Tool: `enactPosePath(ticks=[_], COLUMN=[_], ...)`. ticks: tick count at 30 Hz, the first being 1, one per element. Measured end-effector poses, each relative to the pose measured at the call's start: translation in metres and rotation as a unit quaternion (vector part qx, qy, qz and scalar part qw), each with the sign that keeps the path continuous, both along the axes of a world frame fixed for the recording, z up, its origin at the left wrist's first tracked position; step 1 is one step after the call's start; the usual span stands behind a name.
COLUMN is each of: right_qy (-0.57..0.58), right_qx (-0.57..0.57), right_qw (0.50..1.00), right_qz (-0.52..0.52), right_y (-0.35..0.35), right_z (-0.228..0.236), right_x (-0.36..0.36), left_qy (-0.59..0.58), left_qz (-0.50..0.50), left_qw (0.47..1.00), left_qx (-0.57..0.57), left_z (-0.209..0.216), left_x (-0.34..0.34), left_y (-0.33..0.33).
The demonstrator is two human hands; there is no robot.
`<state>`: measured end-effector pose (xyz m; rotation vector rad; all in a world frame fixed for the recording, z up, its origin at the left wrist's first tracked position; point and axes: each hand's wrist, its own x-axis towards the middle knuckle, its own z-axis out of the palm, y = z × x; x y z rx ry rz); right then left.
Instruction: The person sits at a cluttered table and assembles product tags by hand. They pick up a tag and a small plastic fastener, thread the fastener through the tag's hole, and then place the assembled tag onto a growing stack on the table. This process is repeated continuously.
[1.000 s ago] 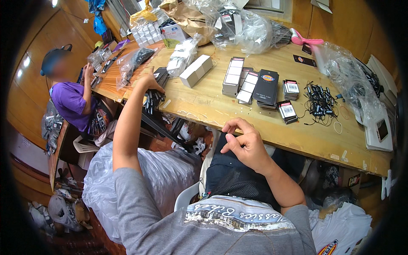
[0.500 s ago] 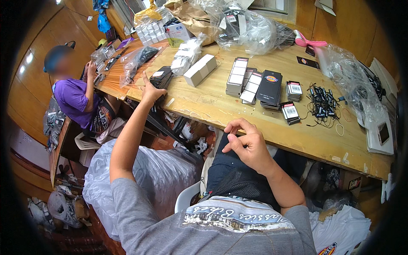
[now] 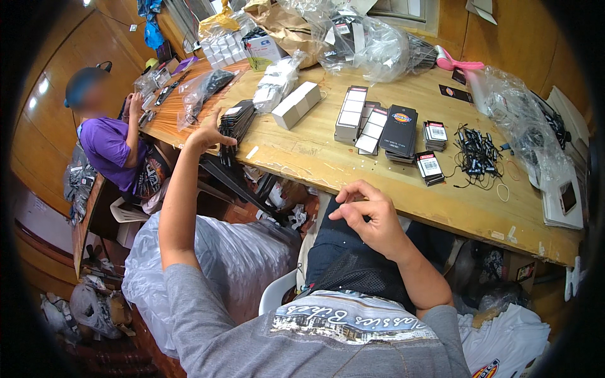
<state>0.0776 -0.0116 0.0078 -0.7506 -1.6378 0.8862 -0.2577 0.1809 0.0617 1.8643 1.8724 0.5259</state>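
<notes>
My left hand point(image 3: 207, 134) is at the table's left front edge, its fingers and thumb apart. It is beside a stack of black hang tags point(image 3: 237, 116) whose dark strings dangle over the edge; whether the thumb touches the strings is hard to see. Over my lap, my right hand point(image 3: 373, 220) hovers with fingers loosely bent and apart, nothing visible in it. On the table before it are a stack of larger black tags point(image 3: 399, 133), white label stacks point(image 3: 351, 114), two small stacks of barcode tags point(image 3: 430, 167) and a tangle of black strings point(image 3: 477, 151).
A long white box-like block point(image 3: 296, 105) lies mid-table. Clear plastic bags point(image 3: 384, 47) crowd the back, with a pink-handled tool point(image 3: 463, 64). A phone point(image 3: 568, 197) rests far right. Left, a person in purple point(image 3: 113, 148) works. A large plastic-wrapped bundle point(image 3: 246, 258) stands beside me.
My left hand has drawn back slightly left and down from the black hang tag stack, uncovering its strings. My right hand has shifted only slightly, its fingers changing their bend.
</notes>
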Motion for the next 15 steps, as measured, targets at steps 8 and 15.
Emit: enactPosePath(ticks=[8,15], right_qy=[-0.029,-0.043], right_qx=[0.0,0.1], right_qw=[0.961,0.966], right_qz=[0.275,0.233], right_y=[-0.03,-0.058], right_z=[-0.011,-0.022], right_x=[0.013,-0.009], left_qy=[-0.436,-0.671], left_qz=[-0.212,-0.329], left_qw=[0.87,0.663], left_qx=[0.09,-0.054], left_z=[-0.041,-0.099], left_x=[0.135,0.254], left_y=[-0.136,-0.239])
